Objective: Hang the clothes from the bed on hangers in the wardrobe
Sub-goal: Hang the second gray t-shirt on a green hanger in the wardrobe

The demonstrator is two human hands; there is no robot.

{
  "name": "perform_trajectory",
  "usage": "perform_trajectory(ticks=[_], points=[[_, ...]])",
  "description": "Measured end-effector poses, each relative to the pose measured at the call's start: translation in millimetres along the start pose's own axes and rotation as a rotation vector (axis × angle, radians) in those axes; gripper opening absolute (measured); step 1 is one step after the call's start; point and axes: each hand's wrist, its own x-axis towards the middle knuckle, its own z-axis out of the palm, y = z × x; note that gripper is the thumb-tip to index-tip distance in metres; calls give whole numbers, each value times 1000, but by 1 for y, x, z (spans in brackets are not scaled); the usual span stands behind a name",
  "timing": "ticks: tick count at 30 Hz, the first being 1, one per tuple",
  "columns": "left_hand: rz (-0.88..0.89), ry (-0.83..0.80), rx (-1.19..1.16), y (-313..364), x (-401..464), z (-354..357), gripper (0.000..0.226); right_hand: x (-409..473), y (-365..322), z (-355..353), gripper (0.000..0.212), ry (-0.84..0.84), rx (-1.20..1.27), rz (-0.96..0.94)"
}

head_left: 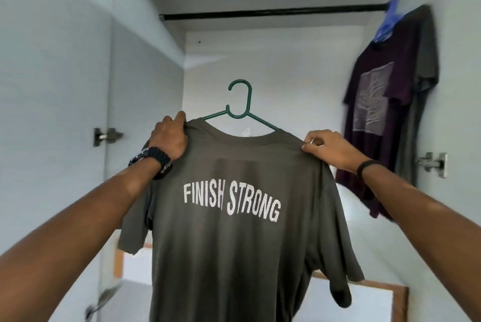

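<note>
The left hand [170, 136] grips the left shoulder of an olive T-shirt [234, 217] printed "FINISH STRONG", which sits on a green hanger [240, 108] held up below the wardrobe rail [273, 13]. The right hand [328, 148] has its fingers pinching the right shoulder. A purple T-shirt [377, 113] hangs at far right.

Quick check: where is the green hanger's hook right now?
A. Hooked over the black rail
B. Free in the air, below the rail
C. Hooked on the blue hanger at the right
B: the green hanger hook sits clear below the black rail, held up inside the grey T-shirt by both hands.
</note>
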Motion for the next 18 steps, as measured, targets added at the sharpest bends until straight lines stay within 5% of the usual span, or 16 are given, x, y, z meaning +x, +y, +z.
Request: perform_trajectory(ticks=[9,18], points=[[90,121,-253,94,130,92,29,66,70,-95,23,49,399,117],[57,212,-282,225,249,196,29,146,149,-166,26,290,106,34]])
